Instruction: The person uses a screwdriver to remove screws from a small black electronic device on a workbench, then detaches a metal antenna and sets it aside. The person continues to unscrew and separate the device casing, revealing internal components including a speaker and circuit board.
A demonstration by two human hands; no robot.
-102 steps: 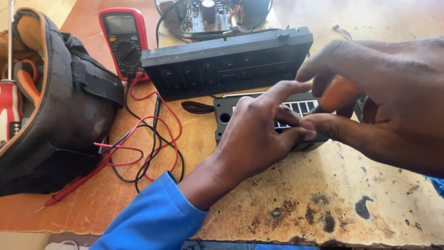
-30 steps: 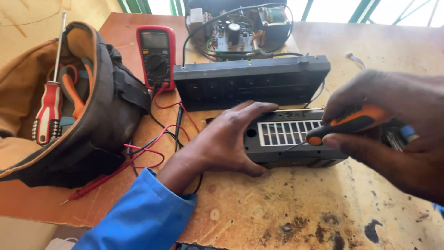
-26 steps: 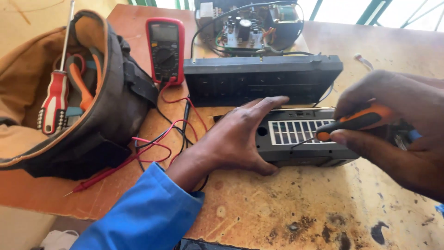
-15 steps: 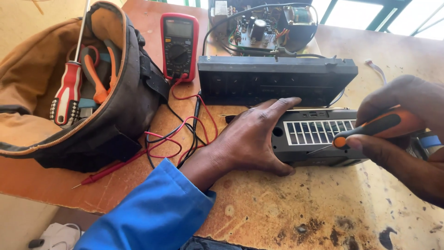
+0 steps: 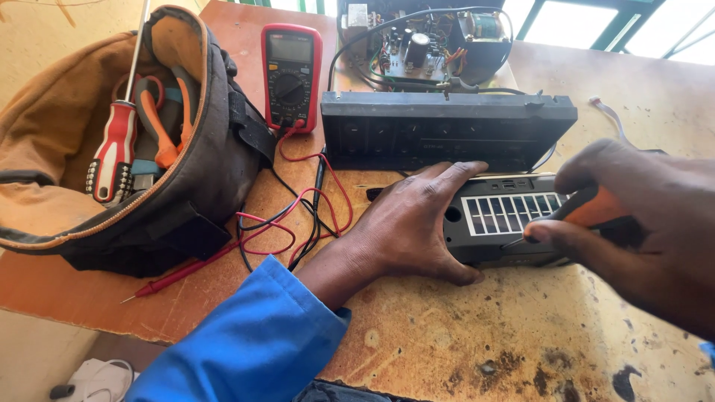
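A small dark grey radio with a solar panel on top [image 5: 506, 223] lies on the worn wooden table [image 5: 477, 335]. My left hand [image 5: 417, 227] rests flat against the radio's left end, thumb along its front, holding it steady. My right hand [image 5: 644, 223] grips an orange-and-black screwdriver [image 5: 588, 212]. Its thin tip touches the radio's top near the right of the solar panel.
A long black device casing [image 5: 447, 130] lies just behind the radio, with an open circuit board [image 5: 428, 45] behind that. A red multimeter [image 5: 290, 74] and its red and black leads [image 5: 298, 212] sit to the left. An open tool bag [image 5: 112, 149] holds screwdrivers and pliers.
The view has shifted, so the things now sit further right and lower in the frame. My left hand stays on the radio. My right hand keeps the screwdriver tip on the radio's top.
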